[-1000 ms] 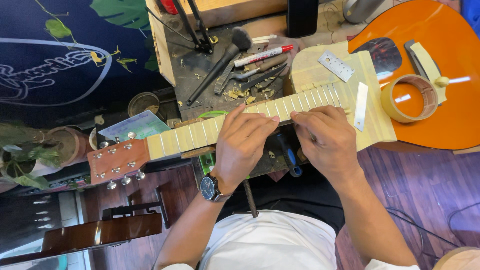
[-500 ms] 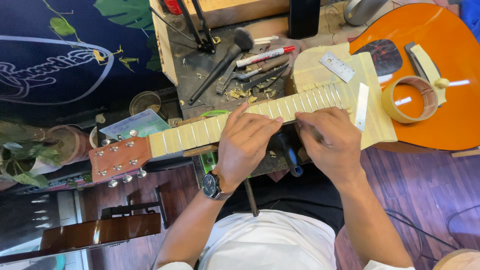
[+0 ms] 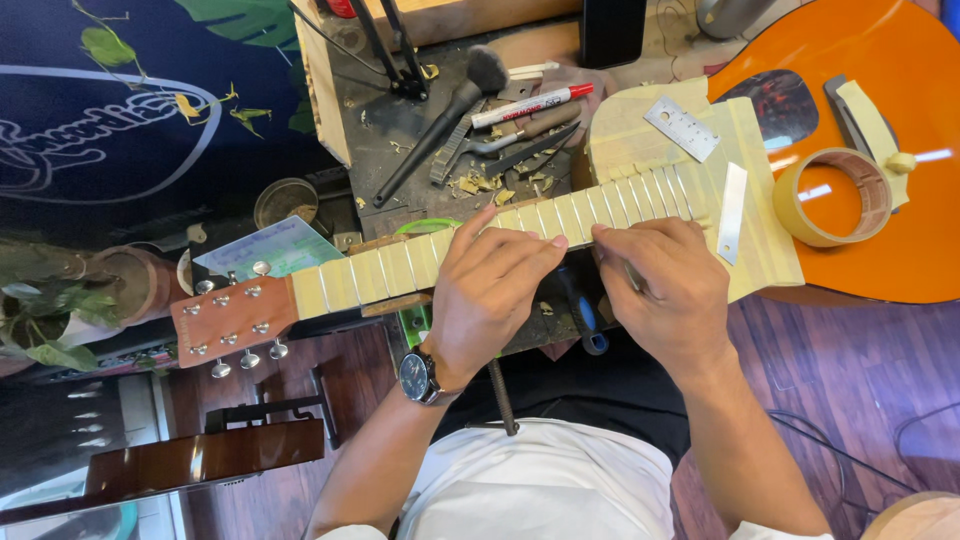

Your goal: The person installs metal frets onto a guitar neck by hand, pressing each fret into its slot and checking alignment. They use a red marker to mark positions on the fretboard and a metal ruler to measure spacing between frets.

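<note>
Guitar neck [image 3: 400, 268] is laid across the bench [image 3: 400, 130], fretboard masked in tape. Left hand [image 3: 492, 290] is pressed flat on the neck, fingers extended, nothing gripped. Right hand [image 3: 665, 290] is curled closed beside it at the fretboard edge; held item cannot be made out. Tape roll [image 3: 833, 197] rests on the orange guitar body [image 3: 900, 100].

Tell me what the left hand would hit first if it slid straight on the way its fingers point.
The left hand points up and right across the taped guitar neck. Past the neck, it would probably first meet the wood chips and files on the workbench, though depth is unclear.
</note>
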